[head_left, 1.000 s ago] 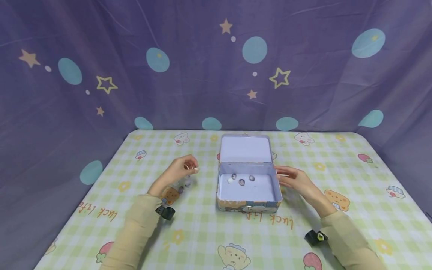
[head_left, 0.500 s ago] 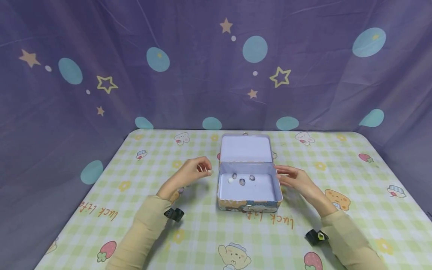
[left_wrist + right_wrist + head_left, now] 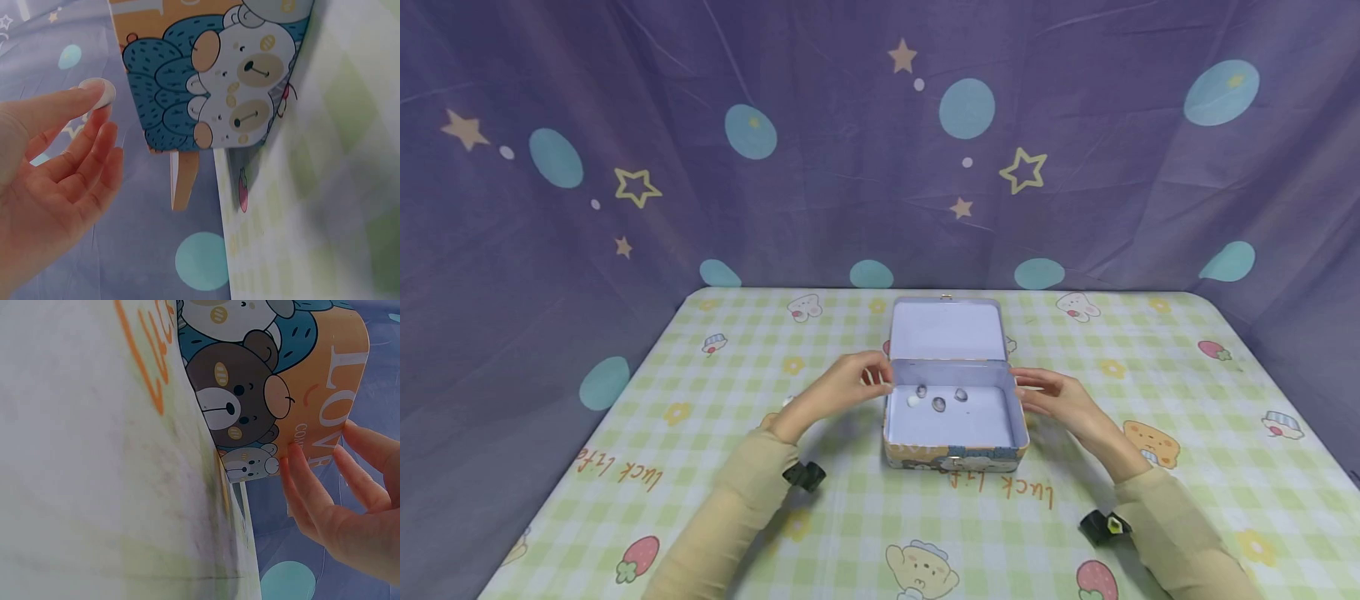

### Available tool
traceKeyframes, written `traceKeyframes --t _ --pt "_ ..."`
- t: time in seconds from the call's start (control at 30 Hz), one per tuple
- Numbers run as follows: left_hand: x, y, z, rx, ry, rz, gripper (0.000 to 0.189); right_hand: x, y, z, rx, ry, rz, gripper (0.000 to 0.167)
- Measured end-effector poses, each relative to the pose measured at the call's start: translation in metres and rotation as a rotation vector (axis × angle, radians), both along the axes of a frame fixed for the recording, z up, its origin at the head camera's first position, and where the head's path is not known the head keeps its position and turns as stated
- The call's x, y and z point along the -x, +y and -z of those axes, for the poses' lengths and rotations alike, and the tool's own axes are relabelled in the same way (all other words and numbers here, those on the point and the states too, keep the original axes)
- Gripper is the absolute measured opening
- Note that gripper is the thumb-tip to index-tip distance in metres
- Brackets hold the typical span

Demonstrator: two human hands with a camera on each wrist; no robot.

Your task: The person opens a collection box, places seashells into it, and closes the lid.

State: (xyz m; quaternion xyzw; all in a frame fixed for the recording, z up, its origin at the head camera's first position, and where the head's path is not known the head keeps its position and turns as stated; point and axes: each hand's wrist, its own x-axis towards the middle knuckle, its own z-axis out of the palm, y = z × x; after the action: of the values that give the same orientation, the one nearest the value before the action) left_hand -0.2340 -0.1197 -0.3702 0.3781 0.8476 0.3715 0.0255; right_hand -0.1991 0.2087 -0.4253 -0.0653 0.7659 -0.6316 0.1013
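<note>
An open tin box [image 3: 955, 457] with bear pictures stands mid-table, its lid [image 3: 946, 330] tipped back. On its floor lie several small pieces: purple-grey oval shells [image 3: 938, 405] and a white one [image 3: 913, 401]. My left hand [image 3: 854, 379] is at the box's left rim, thumb and fingertips pinching a small white shell-like piece [image 3: 103, 94], seen best in the left wrist view. Its exact kind I cannot tell. My right hand [image 3: 1062, 405] touches the right wall with extended fingertips [image 3: 294, 450], also visible in the right wrist view.
A green checked tablecloth [image 3: 842, 517] with printed cartoons covers the table. Behind my left wrist, a small white piece [image 3: 787, 401] shows partly on the cloth. A purple star-patterned curtain [image 3: 850, 167] hangs behind. Each wrist wears a black camera [image 3: 805, 476].
My left hand has moved right from beside the loose pieces on the cloth to the box's left rim, carrying the white shell-like piece. The right hand stays at the box.
</note>
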Motion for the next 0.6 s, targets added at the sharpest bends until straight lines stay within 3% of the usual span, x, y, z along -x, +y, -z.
traceKeyframes --t 0.6 --pt "0.001 0.017 0.002 0.047 0.053 0.034 0.004 0.0 0.0 0.0 0.026 0.001 -0.006 0.056"
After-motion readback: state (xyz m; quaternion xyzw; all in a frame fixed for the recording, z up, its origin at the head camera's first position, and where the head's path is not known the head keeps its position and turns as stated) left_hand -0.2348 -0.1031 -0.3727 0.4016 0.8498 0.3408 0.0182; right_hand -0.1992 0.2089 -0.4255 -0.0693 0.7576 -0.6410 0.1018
